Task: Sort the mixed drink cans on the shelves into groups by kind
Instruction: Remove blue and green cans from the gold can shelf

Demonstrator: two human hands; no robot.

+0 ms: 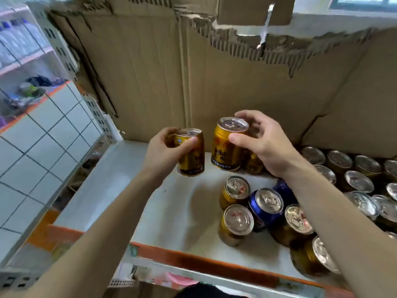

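My left hand (163, 151) grips a gold can (191, 158) and holds it above the white shelf (120, 190). Beside it, my right hand (264, 143) pinches the top rim of a second, taller-looking gold can (225, 147) near the shelf's back. Below my right forearm stand more gold cans (235, 193) and a blue can (267, 206), mixed together. A further blue can (283, 188) is partly hidden by my arm. Many dark cans with silver tops (356, 181) fill the shelf's right side.
Torn cardboard (214, 82) lines the back and right of the shelf. The shelf front has an orange edge strip (193, 259). A white tiled wall (43, 147) is at the left, with another shelf of bottles (19, 41) at the far upper left.
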